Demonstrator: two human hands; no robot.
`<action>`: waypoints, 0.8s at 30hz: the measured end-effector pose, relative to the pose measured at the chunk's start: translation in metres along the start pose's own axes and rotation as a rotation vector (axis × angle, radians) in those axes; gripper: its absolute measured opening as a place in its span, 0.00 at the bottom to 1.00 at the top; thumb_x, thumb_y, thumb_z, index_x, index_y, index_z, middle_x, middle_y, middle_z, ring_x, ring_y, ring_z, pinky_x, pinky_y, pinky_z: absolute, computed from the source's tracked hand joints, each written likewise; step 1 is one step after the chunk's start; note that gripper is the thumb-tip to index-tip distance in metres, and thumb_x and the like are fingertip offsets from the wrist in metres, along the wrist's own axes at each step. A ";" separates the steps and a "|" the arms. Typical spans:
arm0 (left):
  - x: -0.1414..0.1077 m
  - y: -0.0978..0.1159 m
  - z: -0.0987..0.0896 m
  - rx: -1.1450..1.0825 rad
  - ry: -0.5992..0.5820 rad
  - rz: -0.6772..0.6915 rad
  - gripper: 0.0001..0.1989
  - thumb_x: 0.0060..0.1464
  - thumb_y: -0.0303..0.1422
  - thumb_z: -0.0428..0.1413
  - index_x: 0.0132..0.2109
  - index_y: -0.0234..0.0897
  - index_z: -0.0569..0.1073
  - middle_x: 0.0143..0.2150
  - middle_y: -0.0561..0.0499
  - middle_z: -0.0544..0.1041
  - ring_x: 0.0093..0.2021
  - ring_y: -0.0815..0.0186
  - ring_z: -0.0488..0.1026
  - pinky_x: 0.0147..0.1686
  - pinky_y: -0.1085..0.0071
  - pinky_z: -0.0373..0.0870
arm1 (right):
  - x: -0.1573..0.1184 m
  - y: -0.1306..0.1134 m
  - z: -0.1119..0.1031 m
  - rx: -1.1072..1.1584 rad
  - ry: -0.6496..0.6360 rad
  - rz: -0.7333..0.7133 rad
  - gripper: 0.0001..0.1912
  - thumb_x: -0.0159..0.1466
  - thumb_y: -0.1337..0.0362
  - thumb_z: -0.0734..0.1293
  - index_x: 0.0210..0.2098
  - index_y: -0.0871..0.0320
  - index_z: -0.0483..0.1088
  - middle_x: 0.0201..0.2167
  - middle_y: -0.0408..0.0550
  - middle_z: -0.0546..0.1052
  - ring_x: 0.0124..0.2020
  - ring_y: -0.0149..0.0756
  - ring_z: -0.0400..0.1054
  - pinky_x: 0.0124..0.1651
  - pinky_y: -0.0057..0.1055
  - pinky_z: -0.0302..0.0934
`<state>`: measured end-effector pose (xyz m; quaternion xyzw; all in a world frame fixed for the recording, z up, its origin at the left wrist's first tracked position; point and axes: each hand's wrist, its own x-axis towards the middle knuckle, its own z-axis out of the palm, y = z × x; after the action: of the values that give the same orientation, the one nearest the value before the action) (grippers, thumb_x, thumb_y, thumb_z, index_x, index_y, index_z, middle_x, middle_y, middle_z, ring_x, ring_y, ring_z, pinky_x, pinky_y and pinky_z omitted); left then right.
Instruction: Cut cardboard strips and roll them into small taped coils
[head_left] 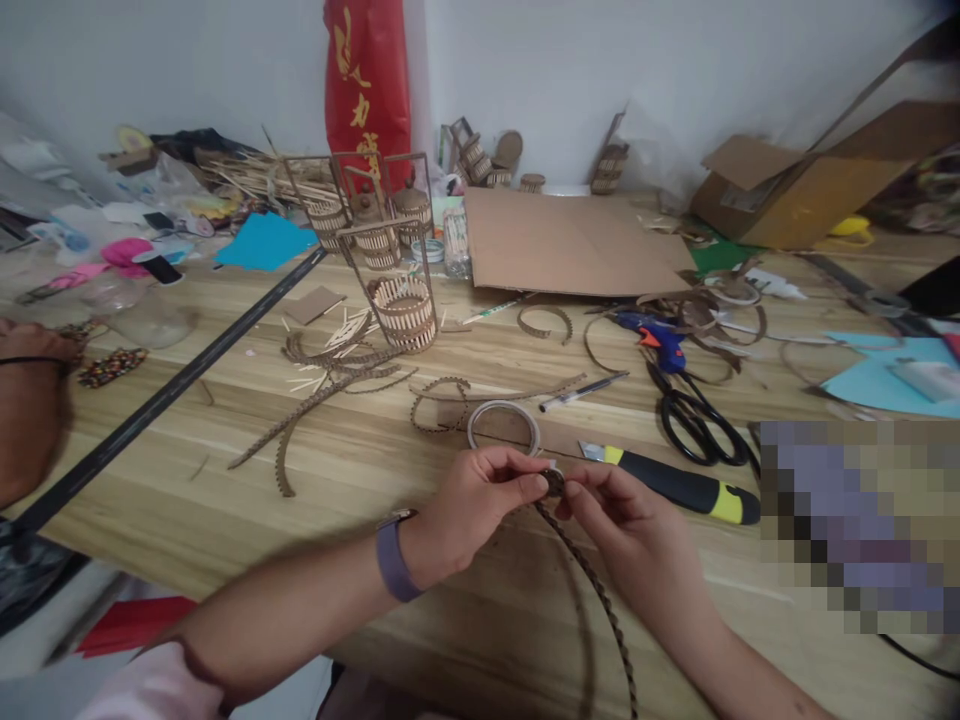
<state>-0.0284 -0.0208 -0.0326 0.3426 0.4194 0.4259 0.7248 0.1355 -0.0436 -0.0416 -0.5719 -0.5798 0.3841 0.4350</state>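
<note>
My left hand [480, 500], with a purple band on its wrist, pinches the coiled end of a brown corrugated cardboard strip [600, 590]. The fingers of my right hand [637, 530] are closed on the same small coil from the other side. From the coil the long tail of the strip curves down past the lower edge of the view. Just behind my fingers a roll of tape [536, 430] lies on the table. A black and yellow utility knife [675, 485], blade out, lies beyond my right hand.
Black scissors [701, 425], a blue glue gun [664, 340] and a pen [583, 392] lie behind. Small stick buckets [409, 315] and loose strips [300, 420] are left of centre. Flat cardboard [570, 245] lies at the back. Another person's arm [30, 420] rests at the left.
</note>
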 end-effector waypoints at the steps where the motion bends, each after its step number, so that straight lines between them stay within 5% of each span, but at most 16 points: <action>1: 0.000 0.000 0.000 0.002 0.000 0.000 0.13 0.37 0.33 0.70 0.33 0.35 0.80 0.34 0.50 0.80 0.38 0.64 0.74 0.45 0.67 0.68 | 0.000 0.001 0.000 -0.009 -0.001 -0.002 0.15 0.60 0.50 0.67 0.31 0.56 0.72 0.21 0.45 0.76 0.24 0.34 0.71 0.28 0.28 0.65; 24: 0.004 -0.001 -0.003 0.000 0.031 0.015 0.14 0.36 0.34 0.71 0.34 0.35 0.81 0.34 0.50 0.81 0.37 0.65 0.73 0.44 0.67 0.67 | 0.001 0.000 -0.003 -0.107 -0.001 -0.048 0.14 0.61 0.51 0.65 0.33 0.56 0.75 0.25 0.46 0.78 0.28 0.36 0.73 0.33 0.30 0.66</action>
<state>-0.0297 -0.0170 -0.0359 0.3391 0.4281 0.4367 0.7148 0.1382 -0.0427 -0.0409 -0.5803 -0.6132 0.3423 0.4124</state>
